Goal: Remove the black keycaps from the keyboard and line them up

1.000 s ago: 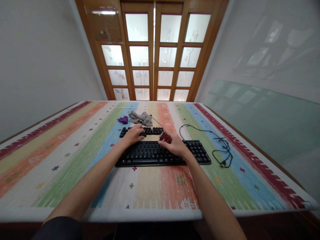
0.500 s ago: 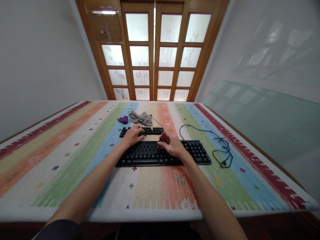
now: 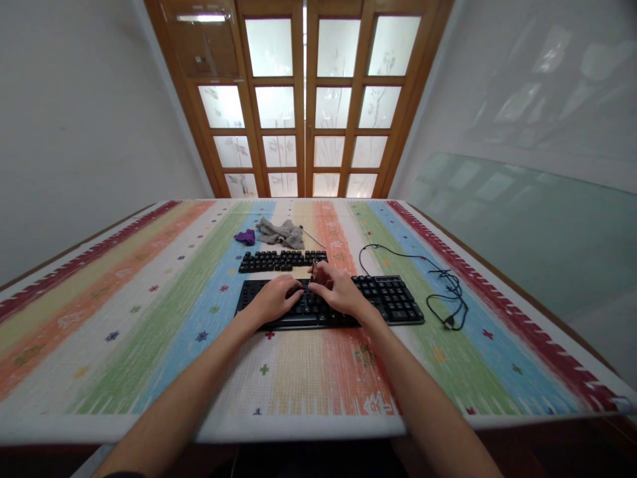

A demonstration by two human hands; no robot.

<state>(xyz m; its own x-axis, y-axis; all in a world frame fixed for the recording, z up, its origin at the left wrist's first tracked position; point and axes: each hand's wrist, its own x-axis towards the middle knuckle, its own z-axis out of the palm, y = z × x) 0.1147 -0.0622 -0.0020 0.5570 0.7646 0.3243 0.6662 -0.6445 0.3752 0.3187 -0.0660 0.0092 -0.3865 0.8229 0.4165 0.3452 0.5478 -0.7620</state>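
A black keyboard lies on the striped tablecloth in front of me. Both my hands rest on its middle. My left hand lies on the keys with fingers curled, touching my right hand. My right hand is closed around a small dark tool whose tip points down at the keys between the hands. Behind the keyboard sit rows of loose black keycaps.
The keyboard's black cable coils on the cloth to the right. A grey rag, a purple cloth and a thin metal rod lie further back. Wooden glass-paned doors stand behind the table.
My left hand has come back from the loose keycaps onto the keyboard, beside my right hand. My right hand shifted slightly left with the tool.
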